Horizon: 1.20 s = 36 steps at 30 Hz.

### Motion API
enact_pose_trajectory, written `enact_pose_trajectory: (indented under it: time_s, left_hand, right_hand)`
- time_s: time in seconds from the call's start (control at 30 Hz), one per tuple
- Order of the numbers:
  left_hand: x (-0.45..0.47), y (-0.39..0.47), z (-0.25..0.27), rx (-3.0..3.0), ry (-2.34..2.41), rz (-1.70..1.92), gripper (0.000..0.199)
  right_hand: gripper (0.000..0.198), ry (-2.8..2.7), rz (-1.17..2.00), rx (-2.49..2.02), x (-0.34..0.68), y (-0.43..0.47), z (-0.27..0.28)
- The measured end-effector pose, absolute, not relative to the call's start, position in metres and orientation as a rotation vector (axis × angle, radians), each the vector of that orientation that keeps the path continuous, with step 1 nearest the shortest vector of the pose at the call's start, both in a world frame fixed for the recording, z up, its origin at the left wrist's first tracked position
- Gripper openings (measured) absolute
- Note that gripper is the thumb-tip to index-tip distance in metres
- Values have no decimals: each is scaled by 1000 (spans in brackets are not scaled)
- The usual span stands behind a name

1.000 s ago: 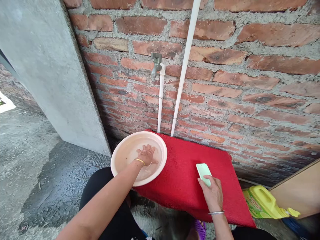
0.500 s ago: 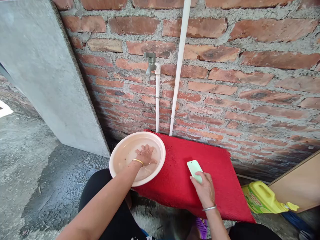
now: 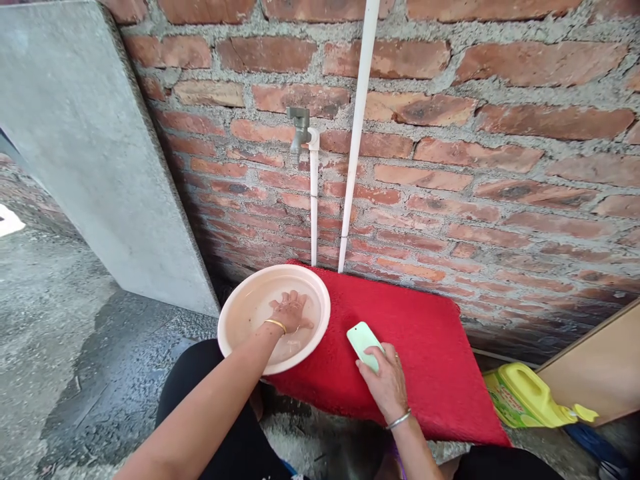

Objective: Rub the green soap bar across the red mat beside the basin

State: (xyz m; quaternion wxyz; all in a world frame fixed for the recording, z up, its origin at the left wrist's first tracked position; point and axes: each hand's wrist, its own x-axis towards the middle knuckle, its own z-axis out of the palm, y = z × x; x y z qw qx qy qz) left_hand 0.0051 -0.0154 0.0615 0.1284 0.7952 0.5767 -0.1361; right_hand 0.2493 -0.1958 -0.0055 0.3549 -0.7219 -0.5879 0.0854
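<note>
My left hand (image 3: 290, 312), a gold bangle at its wrist, lies in the water of a pale pink basin (image 3: 227, 319). Its fingers are spread and hold nothing. To the right, my right hand (image 3: 387, 380) grips a mint-green scrubbing brush (image 3: 361, 339) with a small hole near its far end; the bristle side faces down and is hidden. The brush rests against a red cloth (image 3: 425, 340), spread over a low surface. The basin stands at the left end of this cloth.
Behind is a brick wall (image 3: 425, 143) with a tap (image 3: 299, 132) above the basin and a white pipe (image 3: 356, 133). A grey slab (image 3: 105, 147) leans at left. A yellow jug (image 3: 525, 393) stands at lower right. The floor (image 3: 125, 360) at left is wet.
My right hand has slid the brush leftward over the red cloth, closer to the basin. My left hand has stayed in the water in nearly the same place.
</note>
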Motion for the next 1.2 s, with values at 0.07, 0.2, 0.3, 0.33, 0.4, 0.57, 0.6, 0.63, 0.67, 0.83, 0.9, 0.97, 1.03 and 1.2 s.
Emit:
enact_pose_trajectory:
  time_s: [0.07, 0.2, 0.3, 0.33, 0.4, 0.57, 0.6, 0.63, 0.67, 0.83, 0.9, 0.97, 1.03, 1.2]
  left_hand:
    - [6, -16, 62, 2308, 1678, -397, 79]
    - [7, -16, 65, 2305, 1670, -395, 78]
    - [7, -17, 66, 2305, 1672, -389, 76]
    - [8, -17, 67, 2306, 1676, -390, 76]
    - [8, -17, 67, 2310, 1683, -394, 76]
    - [8, -17, 68, 2316, 1675, -390, 75]
    - [8, -16, 68, 2316, 1673, -391, 75]
    - [8, -16, 67, 2315, 1672, -396, 75]
    - [9, -16, 67, 2317, 1673, -401, 75]
    - [9, -15, 64, 2340, 1678, -408, 74]
    - [9, -15, 64, 2341, 1677, -400, 73]
    - [9, -15, 66, 2341, 1672, -394, 72]
    - [9, -16, 68, 2341, 1662, -393, 72]
    - [11, -20, 75, 2336, 1654, -425, 73]
  right_hand:
    - [23, -1453, 232, -1905, 262, -197, -6]
    - [31, -1307, 215, -1983, 284, -199, -9]
    - [32, -1314, 206, -1976, 281, -200, -11]
    - [31, -1335, 199, -1964, 278, -200, -12]
    - [30, -1374, 176, -1942, 272, -201, -13]
    - [29, -1396, 137, -1922, 268, -201, -17]
    - [29, -1396, 130, -1923, 268, -201, -18]
    - [29, -1396, 123, -1924, 269, -202, -18]
    - [29, -1395, 116, -1923, 270, -202, -19]
    - [30, -1396, 100, -1901, 270, -202, -22]
    - [31, -1394, 95, -1898, 271, -202, -22]
    - [32, -1392, 88, -1896, 271, -202, -23]
    - [32, -1393, 81, -1895, 270, -201, -23]
    - [34, -1401, 36, -1899, 269, -200, -22]
